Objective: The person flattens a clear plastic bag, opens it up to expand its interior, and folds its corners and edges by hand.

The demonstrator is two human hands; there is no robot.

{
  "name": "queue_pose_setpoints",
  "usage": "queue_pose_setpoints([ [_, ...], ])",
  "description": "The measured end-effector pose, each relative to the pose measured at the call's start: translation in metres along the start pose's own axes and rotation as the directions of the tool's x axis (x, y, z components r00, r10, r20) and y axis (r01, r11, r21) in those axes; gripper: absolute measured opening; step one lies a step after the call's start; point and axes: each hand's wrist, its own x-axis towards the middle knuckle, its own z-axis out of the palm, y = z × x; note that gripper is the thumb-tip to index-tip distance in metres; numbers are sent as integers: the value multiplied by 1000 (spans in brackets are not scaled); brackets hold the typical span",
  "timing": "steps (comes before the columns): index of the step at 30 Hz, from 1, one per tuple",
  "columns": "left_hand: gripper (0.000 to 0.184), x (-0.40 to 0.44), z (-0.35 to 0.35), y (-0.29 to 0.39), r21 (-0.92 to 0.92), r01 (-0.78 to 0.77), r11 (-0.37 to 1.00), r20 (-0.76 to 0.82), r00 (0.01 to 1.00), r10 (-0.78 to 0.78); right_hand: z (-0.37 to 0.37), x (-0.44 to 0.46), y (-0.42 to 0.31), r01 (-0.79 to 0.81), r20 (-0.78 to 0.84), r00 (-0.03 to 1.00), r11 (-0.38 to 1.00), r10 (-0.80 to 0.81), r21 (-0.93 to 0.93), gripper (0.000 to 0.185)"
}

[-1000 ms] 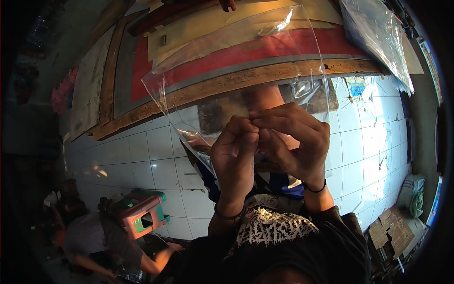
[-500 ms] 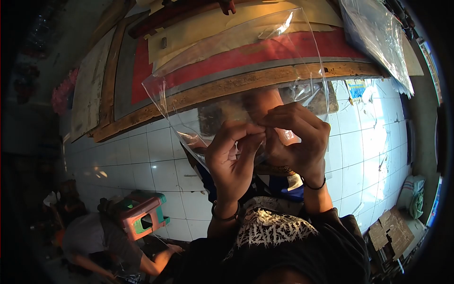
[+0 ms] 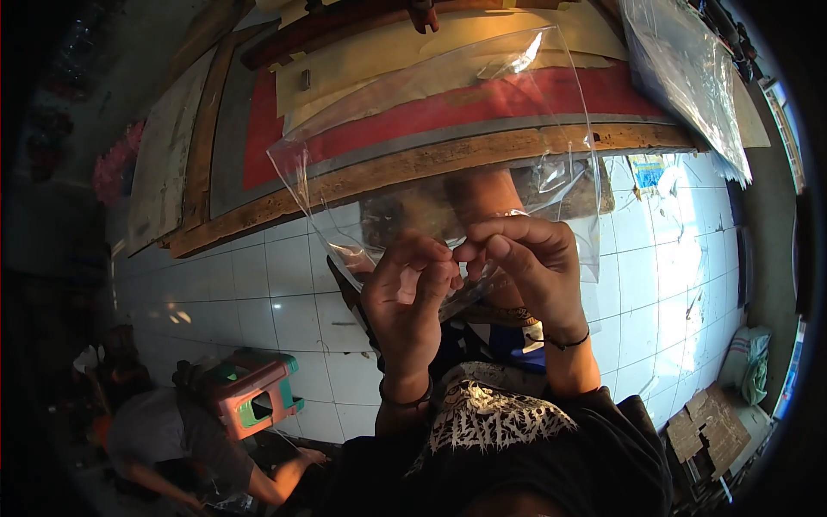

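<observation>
A large clear plastic sheet spreads in front of me, its far part over the table's edge, its near edge at my fingers. My left hand is closed, thumb and fingers pinched on the near edge. Close beside it, my right hand pinches the same edge between thumb and forefinger. The fingertips of both hands almost meet. Whether the sheet is one layer or a bag, I cannot tell.
The wooden-edged table carries red and tan sheets. More clear plastic hangs at its right end. A red-green plastic stool and a bent-over person are at lower left. Cardboard pieces lie at lower right.
Both hands have come slightly lower and nearer my body, with the fingers shifted along the sheet's near edge. The right fingers have turned, and the sheet has dipped a little.
</observation>
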Motion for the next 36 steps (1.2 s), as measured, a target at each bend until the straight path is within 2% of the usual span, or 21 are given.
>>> queue_pose_setpoints([
  [2, 10, 0, -2, -1, -8, 14, 1000, 2, 1000, -14, 4, -2, -2, -37, -62, 997, 999, 39, 19, 19],
  [4, 13, 0, -7, -2, -6, 12, 1000, 11, 1000, -12, -3, -4, 3, 46, -76, 996, 999, -44, 17, 15],
  [6, 18, -4, -10, 2, 26, -73, 997, 3, 997, 73, -16, -9, 2, 102, -80, 992, 995, -99, 25, 15],
  [7, 22, -3, -12, 4, 39, -123, 992, 7, 992, 123, -18, -13, -7, 170, -156, 975, 983, -157, 72, 15],
  [8, 27, -9, -19, 7, 102, -198, 975, -48, 978, 204, -31, -16, -9, 273, -147, 952, 962, -268, 20, 23],
  [9, 25, -13, -27, 10, 273, -280, 920, -74, 948, 310, -45, -18, -12, 374, -136, 917, 927, -374, -30, 35],
  [10, 22, -16, -37, 12, 439, -341, 831, -82, 906, 415, -59, -21, -21, 392, -133, 884, 865, -449, -313, 53],
  [11, 22, -16, -51, 13, 617, -342, 709, -70, 873, 482, -64, -28, -33, 255, -178, 875, 742, -449, -620, 53],
  [12, 23, -17, -67, 12, 768, -318, 556, -49, 836, 547, -65, -31, -43, 74, -220, 856, 532, -468, -844, 58],
  [13, 50, -21, -83, 10, 805, -165, 570, -139, 881, 452, -72, -29, -41, 11, -228, 849, 447, -477, -895, 55],
  [14, 57, -27, -90, 3, 721, -117, 683, -181, 919, 349, -80, -30, -35, -57, -236, 844, 357, -482, -932, 59],
  [16, 71, -32, -99, -6, 516, -1, 856, -213, 968, 130, -93, -45, -26, -189, -342, 899, 462, -273, -867, 67],
  [17, 93, -43, -112, -15, 416, 115, 902, -179, 983, -43, -95, -50, -20, -200, -360, 908, 530, -216, -824, 69],
  [18, 97, -47, -111, -18, 375, 133, 918, -163, 984, -76, -98, -55, -13, -218, -375, 914, 595, -153, -774, 71],
  [20, 104, -56, -103, -25, 296, 178, 938, -128, 981, -146, -111, -69, 10, -117, -318, 931, 677, -181, -727, 78],
  [21, 116, -59, -106, -29, 338, 170, 926, -123, 983, -136, -114, -75, 11, -155, -333, 934, 694, -129, -703, 78],
  [25, 123, -72, -112, -36, 248, 174, 953, -121, 982, -147, -114, -91, 1, -305, -347, 933, 712, 91, -633, 80],
  [28, 132, -74, -114, -27, 250, 195, 949, -73, 981, -182, -109, -95, -10, -318, -301, 939, 746, 164, -585, 82],
  [31, 145, -72, -111, -11, 182, 108, 977, -15, 994, -107, -95, -96, -23, -158, -305, 952, 806, -29, -570, 88],
  [33, 151, -62, -108, -1, 100, -17, 995, 128, 992, 4, -85, -91, -28, -23, -335, 925, 852, -181, -524, 85],
  [36, 126, -56, -93, 0, 120, -44, 992, 126, 992, 29, -91, -93, -23, 49, -420, 859, 864, -293, -502, 43],
])
